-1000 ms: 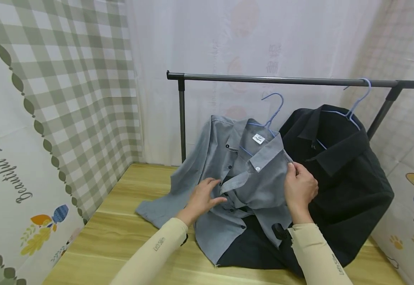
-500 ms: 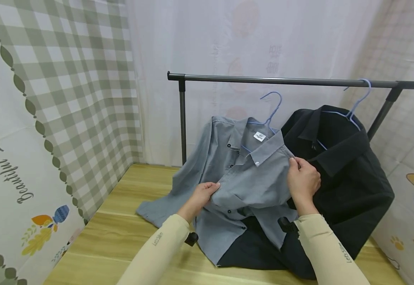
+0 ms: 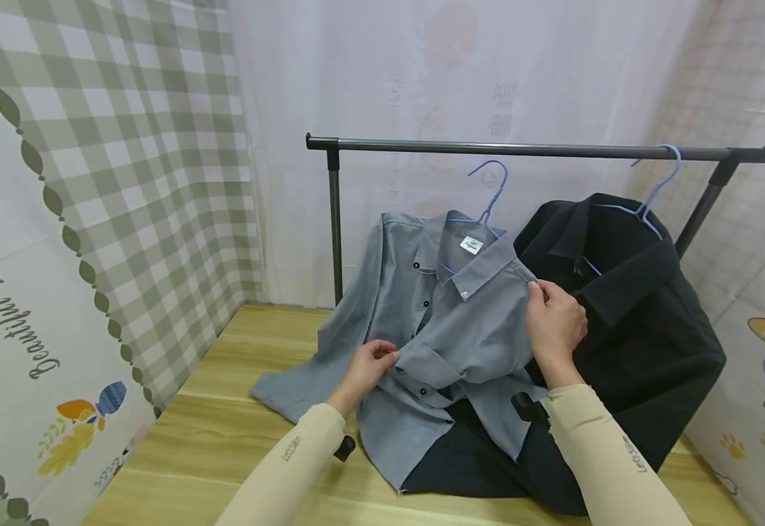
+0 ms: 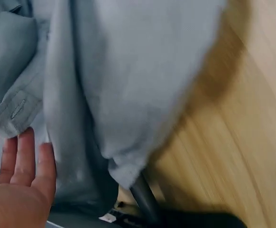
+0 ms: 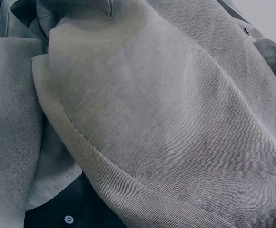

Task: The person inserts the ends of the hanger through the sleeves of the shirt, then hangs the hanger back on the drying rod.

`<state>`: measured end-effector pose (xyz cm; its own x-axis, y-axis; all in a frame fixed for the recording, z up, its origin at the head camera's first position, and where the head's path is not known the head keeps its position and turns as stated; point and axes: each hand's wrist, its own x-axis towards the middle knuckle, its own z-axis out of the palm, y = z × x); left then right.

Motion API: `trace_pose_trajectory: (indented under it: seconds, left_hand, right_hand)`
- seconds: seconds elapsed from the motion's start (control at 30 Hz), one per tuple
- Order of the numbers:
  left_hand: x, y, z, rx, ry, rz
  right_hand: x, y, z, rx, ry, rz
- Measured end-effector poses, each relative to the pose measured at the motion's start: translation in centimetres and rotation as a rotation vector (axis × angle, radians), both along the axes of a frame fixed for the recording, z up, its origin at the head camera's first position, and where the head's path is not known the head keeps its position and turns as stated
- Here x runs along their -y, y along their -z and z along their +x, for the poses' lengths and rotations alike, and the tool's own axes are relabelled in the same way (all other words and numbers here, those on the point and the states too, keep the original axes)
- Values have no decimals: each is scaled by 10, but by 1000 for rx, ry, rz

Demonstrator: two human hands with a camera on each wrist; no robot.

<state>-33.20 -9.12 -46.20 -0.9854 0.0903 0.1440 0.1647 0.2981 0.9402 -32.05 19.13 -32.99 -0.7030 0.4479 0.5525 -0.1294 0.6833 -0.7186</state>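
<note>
A grey button-up shirt lies spread on a blue wire hanger, whose free hook stands just below the rack's bar. At the open front edge, my left hand holds the placket between thumb and forefinger. The left wrist view shows my fingers fairly straight below a buttonhole band; the thumb is out of that view. Over at the shirt's right shoulder, my right hand pinches the cloth. Grey fabric fills the right wrist view and no hand shows there.
A black shirt hangs from a second blue hanger on the dark metal rack, its lower part spreading under the grey one. Wooden tabletop lies in front and left. Patterned cloth lines the sides.
My left hand has closed from spread fingers onto the placket and drawn the front flap leftward across the shirt. The grey shirt and its hanger hook have shifted slightly left and up.
</note>
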Motion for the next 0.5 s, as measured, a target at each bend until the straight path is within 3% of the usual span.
trace_pose_trajectory:
  seconds: [0.27,0.5]
  left_hand:
    - [14,17,11,-114,7,-220]
    - [32,27,21,-150,8,-281]
  right_hand:
    - [0,2,-4,-28,-1,27]
    - [2,7,-9,-25,2,48]
